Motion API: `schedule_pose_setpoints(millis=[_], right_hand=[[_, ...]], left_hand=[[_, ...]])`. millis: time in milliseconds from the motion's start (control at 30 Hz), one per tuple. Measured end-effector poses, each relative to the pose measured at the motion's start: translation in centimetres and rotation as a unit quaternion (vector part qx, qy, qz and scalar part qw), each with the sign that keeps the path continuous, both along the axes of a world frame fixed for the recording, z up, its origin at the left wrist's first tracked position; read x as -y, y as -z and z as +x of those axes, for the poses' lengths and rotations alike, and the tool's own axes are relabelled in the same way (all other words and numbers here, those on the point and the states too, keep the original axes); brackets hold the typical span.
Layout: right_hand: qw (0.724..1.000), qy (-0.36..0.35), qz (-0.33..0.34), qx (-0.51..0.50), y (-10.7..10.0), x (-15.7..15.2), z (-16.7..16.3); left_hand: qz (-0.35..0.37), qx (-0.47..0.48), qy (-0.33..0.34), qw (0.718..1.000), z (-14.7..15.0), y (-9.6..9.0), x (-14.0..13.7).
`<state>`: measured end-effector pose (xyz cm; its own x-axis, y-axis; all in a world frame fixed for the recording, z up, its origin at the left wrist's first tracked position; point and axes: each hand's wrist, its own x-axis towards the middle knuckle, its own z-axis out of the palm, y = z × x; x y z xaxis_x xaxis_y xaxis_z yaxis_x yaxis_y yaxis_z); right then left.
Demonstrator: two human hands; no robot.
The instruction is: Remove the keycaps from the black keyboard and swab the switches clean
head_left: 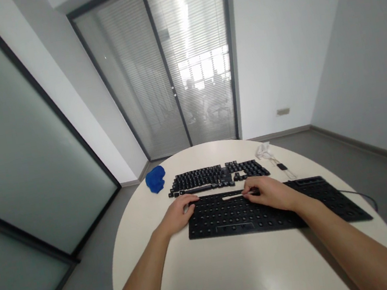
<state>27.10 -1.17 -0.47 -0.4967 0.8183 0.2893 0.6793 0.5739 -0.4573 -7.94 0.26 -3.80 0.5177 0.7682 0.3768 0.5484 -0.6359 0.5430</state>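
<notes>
A black keyboard base with its keycaps off lies across the table in front of me. My left hand grips its upper left corner, fingers on the top edge and thumb at the left side. Over the upper middle of the base, my right hand pinches a cotton swab. The swab points left, its white tip low over the upper rows of switches; whether it touches them I cannot tell. Behind the base, the loose black keycaps are laid out in keyboard order.
A blue cloth lies at the table's far left. At the far right are a crumpled white tissue and a small black item by thin swab-like sticks. A cable runs off the base's right side. The round white table has a curved edge.
</notes>
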Motion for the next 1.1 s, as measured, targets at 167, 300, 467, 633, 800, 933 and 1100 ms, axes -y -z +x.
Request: schedule_pose_setpoints(millis=[167, 300, 467, 633, 800, 933, 1100], right_hand=[[1.0, 0.004, -0.007, 0.003, 0.1, -0.2, 0.4], [1.0, 0.009, -0.012, 0.001, 0.1, -0.2, 0.7], [1.0, 0.023, -0.019, 0.006, 0.0, -0.2, 1.0], [0.999, 0.034, -0.009, 0.004, -0.2, 0.0, 0.6], [0.999, 0.013, 0.026, -0.015, -0.6, 0.7, -1.0], [0.997, -0.055, 0.052, -0.013, -0.9, 1.7, -2.9], [0.99, -0.129, 0.057, -0.012, -1.2, 2.5, -4.6]], left_hand=[[-0.002, -0.001, 0.001, 1.0, -0.1, 0.2, -0.1], [-0.001, -0.003, -0.002, 1.0, -0.2, 0.2, -0.1], [-0.002, -0.002, -0.003, 1.0, -0.2, 0.2, 0.0], [0.0, 0.001, -0.001, 1.0, -0.2, 0.3, -0.1], [0.002, 0.004, -0.001, 1.0, 0.1, 0.1, 0.0], [-0.002, 0.0, -0.002, 1.0, 0.4, -0.4, 0.1], [0.0, 0.0, -0.006, 1.0, 0.8, -0.6, 0.0]])
